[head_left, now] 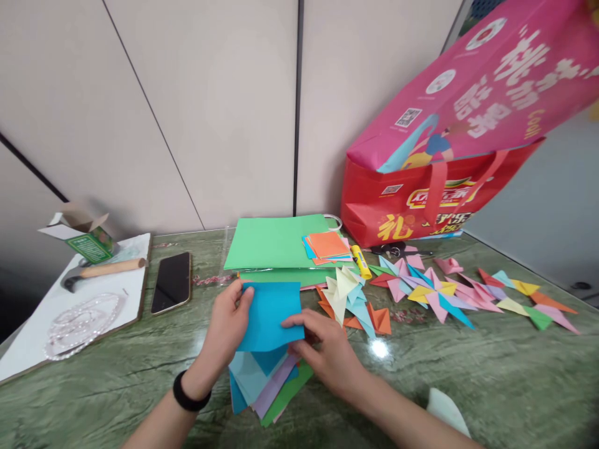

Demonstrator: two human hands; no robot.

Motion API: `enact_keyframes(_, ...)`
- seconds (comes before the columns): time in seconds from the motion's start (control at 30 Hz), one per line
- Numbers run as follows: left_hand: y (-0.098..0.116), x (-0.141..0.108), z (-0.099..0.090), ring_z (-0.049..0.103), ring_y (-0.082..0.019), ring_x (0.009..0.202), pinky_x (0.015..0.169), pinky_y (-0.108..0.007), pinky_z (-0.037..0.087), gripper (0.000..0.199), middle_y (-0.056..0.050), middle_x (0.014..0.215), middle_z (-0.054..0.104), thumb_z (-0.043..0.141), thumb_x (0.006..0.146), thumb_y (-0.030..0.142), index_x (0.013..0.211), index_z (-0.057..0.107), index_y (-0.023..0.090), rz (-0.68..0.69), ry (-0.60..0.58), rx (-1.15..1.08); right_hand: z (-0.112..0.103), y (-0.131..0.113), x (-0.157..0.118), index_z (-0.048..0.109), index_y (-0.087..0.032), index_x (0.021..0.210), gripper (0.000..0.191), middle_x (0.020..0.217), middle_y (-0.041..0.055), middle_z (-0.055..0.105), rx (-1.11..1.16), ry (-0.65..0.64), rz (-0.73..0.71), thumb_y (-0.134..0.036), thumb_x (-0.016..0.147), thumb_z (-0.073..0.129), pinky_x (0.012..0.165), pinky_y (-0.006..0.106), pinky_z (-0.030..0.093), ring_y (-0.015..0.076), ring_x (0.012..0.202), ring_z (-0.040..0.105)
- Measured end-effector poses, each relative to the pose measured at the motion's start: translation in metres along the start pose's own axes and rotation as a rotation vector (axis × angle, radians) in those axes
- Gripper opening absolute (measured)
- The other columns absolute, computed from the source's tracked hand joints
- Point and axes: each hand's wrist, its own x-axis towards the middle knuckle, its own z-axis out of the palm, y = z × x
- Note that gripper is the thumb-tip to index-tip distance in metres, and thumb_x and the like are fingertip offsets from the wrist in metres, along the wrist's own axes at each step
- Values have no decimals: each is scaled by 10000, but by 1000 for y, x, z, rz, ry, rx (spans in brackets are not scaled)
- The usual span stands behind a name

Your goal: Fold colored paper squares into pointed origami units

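A blue square of paper (271, 315) is held up between both hands, over the table. My left hand (230, 321) pinches its left edge, thumb on top. At its lower right corner my right hand (322, 349) grips it, with the index finger lying over the face and the thumb beneath. Under it lies a fanned pile of coloured paper sheets (276, 386) in blue, pale blue, purple and green. To the right of the hands sit folded paper pieces (349, 296) in cream, orange and pale blue.
Green sheets (276, 243) lie behind, with small orange squares (330, 244) and a yellow glue stick (361, 262). Folded paper stars (435, 290) spread rightward before a red bag (402, 206). At left are a phone (171, 282), a hammer (110, 269), bead strands (84, 321) and a box (91, 240).
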Motion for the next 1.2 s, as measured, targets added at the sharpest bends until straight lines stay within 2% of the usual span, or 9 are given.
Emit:
enact_keyframes(0.13,1,-1,0,541,-195,624,535,-280,428,230,-5,642,577,513,737,393,787,570,176,-49,-11,-42,0,0,1,628,-196,873,202,746,7,572,21,14,-4,-69,729,562,541,208,407,121,619,529)
enact_keyframes(0.3,2,1,0,565,-224,695,562,-290,430,306,-31,693,618,555,687,391,882,581,156,-132,-15,-174,1,1,1,623,-180,829,281,725,-6,553,21,-2,-43,27,649,563,532,182,391,102,600,499)
enact_keyframes(0.4,1,2,0,564,-222,705,566,-287,424,328,-40,730,634,568,659,376,897,584,151,-159,-12,-205,2,1,0,627,-170,785,258,691,-13,545,25,-33,-64,35,644,560,517,170,379,90,570,479)
enact_keyframes(0.9,3,1,2,525,-173,612,550,-265,403,311,-12,679,619,593,629,365,855,585,152,-175,-36,-243,3,3,-4,653,-153,729,204,688,6,642,-88,-171,-65,23,632,625,557,178,380,103,598,527)
enact_keyframes(1.07,3,1,1,524,-167,596,539,-261,404,340,-12,694,626,591,627,370,889,579,153,-189,-16,-244,3,3,-4,642,-159,742,204,679,-5,616,-66,-153,-75,18,643,626,548,172,389,95,584,521)
enact_keyframes(1.2,1,1,0,517,-164,568,515,-256,398,354,-8,679,630,590,638,373,922,581,162,-196,-4,-241,2,1,-2,625,-164,764,128,715,-4,572,-7,-70,-62,-70,683,656,537,175,411,93,584,518)
